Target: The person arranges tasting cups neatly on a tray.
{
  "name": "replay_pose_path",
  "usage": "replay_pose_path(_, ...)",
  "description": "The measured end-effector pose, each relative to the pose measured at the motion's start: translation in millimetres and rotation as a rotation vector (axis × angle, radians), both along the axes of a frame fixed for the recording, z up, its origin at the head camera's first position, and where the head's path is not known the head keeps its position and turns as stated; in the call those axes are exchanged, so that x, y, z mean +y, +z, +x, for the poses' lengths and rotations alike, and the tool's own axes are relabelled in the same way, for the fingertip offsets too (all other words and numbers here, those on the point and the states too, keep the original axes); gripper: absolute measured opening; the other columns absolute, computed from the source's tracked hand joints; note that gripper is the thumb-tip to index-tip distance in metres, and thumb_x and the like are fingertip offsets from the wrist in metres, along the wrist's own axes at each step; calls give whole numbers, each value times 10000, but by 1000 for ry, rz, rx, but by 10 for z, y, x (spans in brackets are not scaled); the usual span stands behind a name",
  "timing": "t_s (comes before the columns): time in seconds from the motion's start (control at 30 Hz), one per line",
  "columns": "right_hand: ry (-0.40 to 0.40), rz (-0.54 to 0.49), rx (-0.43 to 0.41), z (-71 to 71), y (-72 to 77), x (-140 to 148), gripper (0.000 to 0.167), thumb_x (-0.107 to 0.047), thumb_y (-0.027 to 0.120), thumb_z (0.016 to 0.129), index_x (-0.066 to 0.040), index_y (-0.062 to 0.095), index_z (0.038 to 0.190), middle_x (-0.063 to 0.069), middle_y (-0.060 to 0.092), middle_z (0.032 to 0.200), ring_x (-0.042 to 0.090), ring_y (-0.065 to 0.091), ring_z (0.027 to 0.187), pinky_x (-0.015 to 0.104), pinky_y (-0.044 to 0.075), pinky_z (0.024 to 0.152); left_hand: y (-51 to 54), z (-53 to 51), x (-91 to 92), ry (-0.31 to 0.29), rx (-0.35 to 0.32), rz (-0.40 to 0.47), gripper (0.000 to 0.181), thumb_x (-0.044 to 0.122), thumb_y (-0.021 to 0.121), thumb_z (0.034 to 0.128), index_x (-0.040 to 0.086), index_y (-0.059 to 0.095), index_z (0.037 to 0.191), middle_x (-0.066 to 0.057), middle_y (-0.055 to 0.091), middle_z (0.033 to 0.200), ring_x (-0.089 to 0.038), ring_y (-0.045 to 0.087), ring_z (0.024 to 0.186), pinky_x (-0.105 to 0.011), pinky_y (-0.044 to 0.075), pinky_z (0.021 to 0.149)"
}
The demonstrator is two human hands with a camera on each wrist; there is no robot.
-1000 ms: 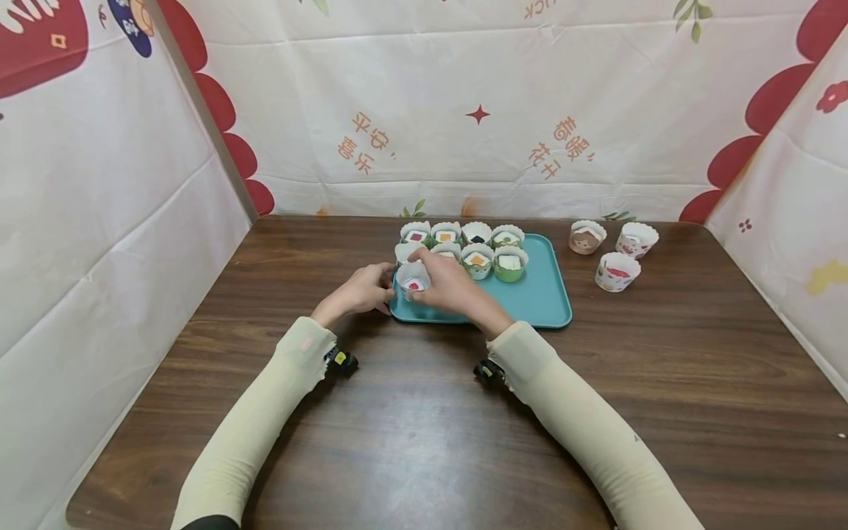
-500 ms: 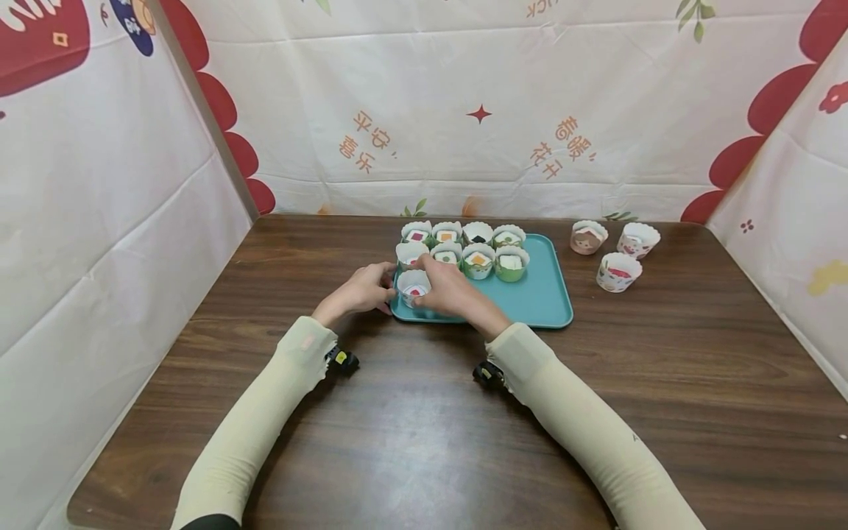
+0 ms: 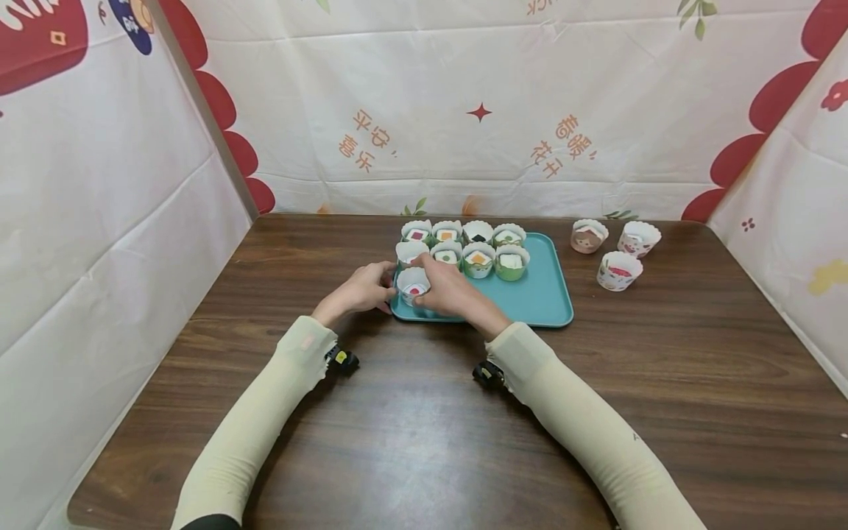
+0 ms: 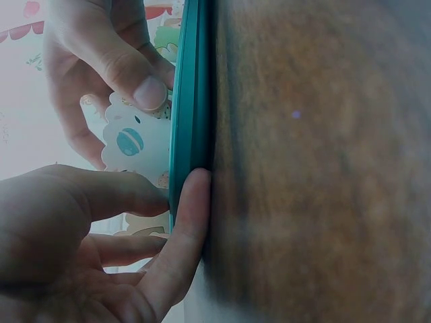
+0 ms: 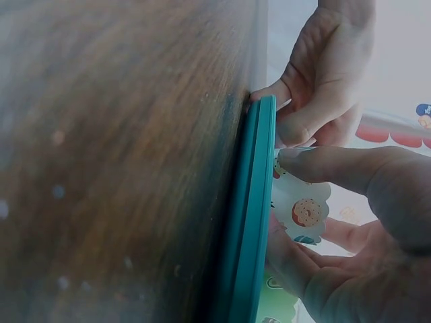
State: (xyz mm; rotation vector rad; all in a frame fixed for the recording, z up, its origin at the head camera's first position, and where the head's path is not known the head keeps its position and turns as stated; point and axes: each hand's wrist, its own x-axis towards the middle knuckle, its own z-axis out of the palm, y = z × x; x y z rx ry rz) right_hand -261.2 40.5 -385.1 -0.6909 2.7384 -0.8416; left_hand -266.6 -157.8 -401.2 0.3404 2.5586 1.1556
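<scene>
The right hand is pinching the white paper cup, which is sitting in the front left corner of the blue tray. The left hand is touching the tray's left side with bent fingers; I cannot tell if it is gripping. To do this well, I think the right hand should be keeping the cup straight, lining it up with the cup just behind on the tray, then letting go softly. A second ago differs: now the cup is looking lower or nearer the tray's front edge, and more of the one behind is showing.
</scene>
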Motion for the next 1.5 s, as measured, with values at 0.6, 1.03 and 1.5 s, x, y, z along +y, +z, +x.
replay_pose_path(0.6, 7, 10, -33, 25, 24, 20, 657, -208, 776, 921, -60, 411, 1447, 141, 653, 1198, 253, 649, 966, 427, 574, 897, 8, 18, -9, -2, -11, -14, 591, 18, 570, 1004, -38, 365, 1555, -225, 620, 1144, -223, 683, 831, -299, 667, 693)
replay_pose_path(1.03, -2, 22, 2, 91, 97, 45, 671, -200, 792, 903, -54, 426, 1445, 180, 595, 1310, 315, 595, 1135, 476, 553, 988, 15, 6, 7, -3, -17, -15, 605, 21, 573, 1000, -33, 358, 1563, -227, 613, 1152, -221, 685, 817, -299, 666, 689)
replay_pose_path(1.5, 11, -13, 131, 131, 236, 134, 637, -147, 774, 905, -37, 467, 1452, 168, 625, 1293, 319, 581, 1188, 472, 550, 971, 8, -6, 3, 2, -20, -9, 613, 22, 572, 999, -29, 352, 1569, -214, 604, 1142, -209, 681, 806, -294, 665, 689)
